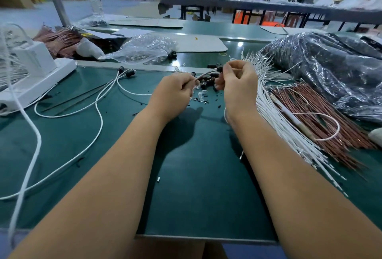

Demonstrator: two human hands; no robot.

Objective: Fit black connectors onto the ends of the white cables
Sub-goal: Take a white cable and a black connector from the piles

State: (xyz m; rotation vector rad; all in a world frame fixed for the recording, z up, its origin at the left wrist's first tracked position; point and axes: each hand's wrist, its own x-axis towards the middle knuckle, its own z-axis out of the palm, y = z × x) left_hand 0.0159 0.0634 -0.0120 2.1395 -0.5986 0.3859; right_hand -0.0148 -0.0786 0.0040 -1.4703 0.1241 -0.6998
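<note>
No writing can be read. The left hand [175, 89] pinches a white cable [204, 73]; the right hand [237, 83] pinches a black connector [219, 69] on its end. A far clear bag [144, 49] holds small parts.

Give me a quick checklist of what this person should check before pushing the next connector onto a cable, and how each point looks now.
1. Left hand holds the white cable: ok.
2. Right hand holds a black connector at the cable's end: ok.
3. Cable end lined up with the connector's opening: cannot tell, the fingers hide it.
4. Spare loose connectors on the mat: ok.
5. More white cables waiting beside the right hand: ok.
6. Finished cables lying apart on the left: ok.
</note>
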